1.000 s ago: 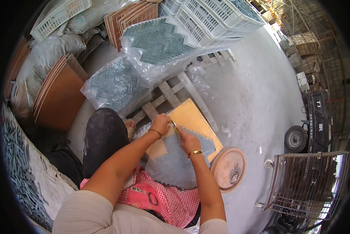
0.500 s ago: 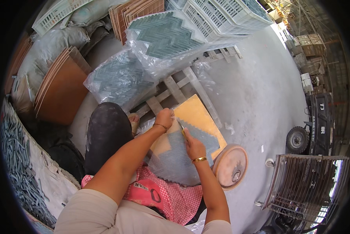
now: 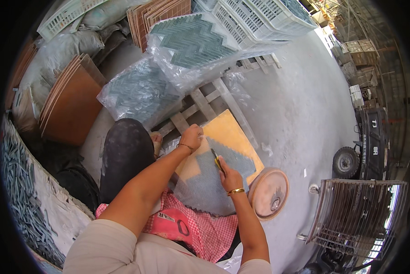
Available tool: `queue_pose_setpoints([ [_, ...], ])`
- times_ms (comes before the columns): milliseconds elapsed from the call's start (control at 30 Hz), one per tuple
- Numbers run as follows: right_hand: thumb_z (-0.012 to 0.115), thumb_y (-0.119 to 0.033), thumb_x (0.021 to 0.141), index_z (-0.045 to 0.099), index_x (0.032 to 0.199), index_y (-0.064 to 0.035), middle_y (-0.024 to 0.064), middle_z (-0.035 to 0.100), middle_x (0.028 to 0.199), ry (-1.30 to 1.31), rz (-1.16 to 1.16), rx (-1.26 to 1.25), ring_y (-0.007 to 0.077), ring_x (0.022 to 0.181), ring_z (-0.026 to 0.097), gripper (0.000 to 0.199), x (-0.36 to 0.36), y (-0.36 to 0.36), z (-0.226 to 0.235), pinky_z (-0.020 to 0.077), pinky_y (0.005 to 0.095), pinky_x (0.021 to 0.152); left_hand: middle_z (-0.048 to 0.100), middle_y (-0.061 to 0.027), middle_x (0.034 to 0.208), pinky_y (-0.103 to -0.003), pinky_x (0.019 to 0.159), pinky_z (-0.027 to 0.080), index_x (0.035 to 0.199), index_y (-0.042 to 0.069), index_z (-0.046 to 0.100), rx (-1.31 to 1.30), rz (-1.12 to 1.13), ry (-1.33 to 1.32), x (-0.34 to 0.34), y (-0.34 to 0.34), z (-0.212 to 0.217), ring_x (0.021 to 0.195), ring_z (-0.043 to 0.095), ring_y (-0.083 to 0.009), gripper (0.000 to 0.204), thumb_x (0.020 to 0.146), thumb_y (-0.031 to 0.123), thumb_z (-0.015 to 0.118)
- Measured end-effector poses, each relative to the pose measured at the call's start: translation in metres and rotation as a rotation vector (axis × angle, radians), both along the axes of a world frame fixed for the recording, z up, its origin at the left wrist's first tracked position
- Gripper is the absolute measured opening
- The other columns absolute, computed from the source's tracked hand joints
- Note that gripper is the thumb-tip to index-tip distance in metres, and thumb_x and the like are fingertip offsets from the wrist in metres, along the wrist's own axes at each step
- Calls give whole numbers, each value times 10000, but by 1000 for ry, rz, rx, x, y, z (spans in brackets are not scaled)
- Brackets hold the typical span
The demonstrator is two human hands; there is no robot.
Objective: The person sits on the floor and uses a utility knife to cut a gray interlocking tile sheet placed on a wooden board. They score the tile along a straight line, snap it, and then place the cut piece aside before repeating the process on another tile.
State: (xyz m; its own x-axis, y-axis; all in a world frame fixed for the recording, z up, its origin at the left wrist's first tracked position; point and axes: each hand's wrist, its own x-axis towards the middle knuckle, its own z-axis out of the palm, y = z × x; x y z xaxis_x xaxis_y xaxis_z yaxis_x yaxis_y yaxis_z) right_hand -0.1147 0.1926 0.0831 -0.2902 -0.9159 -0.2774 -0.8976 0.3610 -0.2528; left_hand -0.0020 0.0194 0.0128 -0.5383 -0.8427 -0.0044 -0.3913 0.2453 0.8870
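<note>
Near the middle of the frame, your right hand (image 3: pixel 231 178) grasps a yellow-and-black cutter (image 3: pixel 217 158), its tip pointing up and left over the grey tile sheet (image 3: pixel 239 164). Your left hand (image 3: pixel 192 138) pinches the upper edge of the mesh (image 3: pixel 185 190), which hangs toward your lap at lower center. The tiles lie on a yellow board (image 3: pixel 227 128), right of center.

From my end I read the board (image 3: pixel 230 132) as yellow-orange, the tiles (image 3: pixel 237 160) grey-blue, and the mesh (image 3: pixel 186 189) whitish with a fine grid. I get yellow and black on the cutter (image 3: pixel 217 161), pink-and-white checks on the apron (image 3: pixel 216 233), gold on the bracelet (image 3: pixel 236 192), green herringbone on the stack (image 3: pixel 193 39), white on the crates (image 3: pixel 246 27).
</note>
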Motion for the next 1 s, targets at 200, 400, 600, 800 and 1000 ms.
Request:
queue_pose_setpoints([
  [200, 553, -111, 738, 347, 1257, -249, 178, 581, 743, -42, -94, -108, 353, 634, 553, 575, -4, -1, 17, 447, 409, 570, 575, -130, 775, -380, 671, 428, 730, 88, 576, 80, -152, -110, -4, 3, 20, 758, 535, -320, 98, 661, 157, 565],
  [400, 547, -114, 744, 327, 1274, -227, 196, 586, 813, -166, -261, -180, 361, 670, 568, 585, 6, 3, 17, 458, 396, 594, 592, -72, 744, -369, 670, 441, 710, 115, 609, -178, -352, -328, -12, -2, 27, 789, 526, -272, 148, 637, 243, 617],
  [600, 512, -117, 759, 316, 1283, -164, 226, 581, 741, -318, -481, -81, 335, 647, 592, 562, 56, -6, 2, 459, 368, 597, 584, -52, 721, -374, 658, 437, 699, 131, 605, -184, -406, -317, -10, -2, 1, 785, 512, -255, 82, 642, 189, 599],
  [800, 477, -88, 779, 309, 1287, -140, 140, 564, 605, -363, -561, -161, 193, 448, 565, 538, 61, 0, -21, 460, 309, 451, 591, -80, 727, -385, 647, 446, 691, 147, 612, -202, -451, -249, -8, -5, 3, 751, 546, -286, 65, 644, 181, 583],
  [1000, 468, -77, 783, 298, 1290, -127, 124, 550, 591, -336, -594, -162, 178, 421, 551, 536, 66, -6, -22, 454, 301, 415, 588, -82, 696, -377, 636, 435, 679, 131, 601, -144, -427, -244, -8, -3, 9, 708, 552, -277, 64, 631, 172, 591],
])
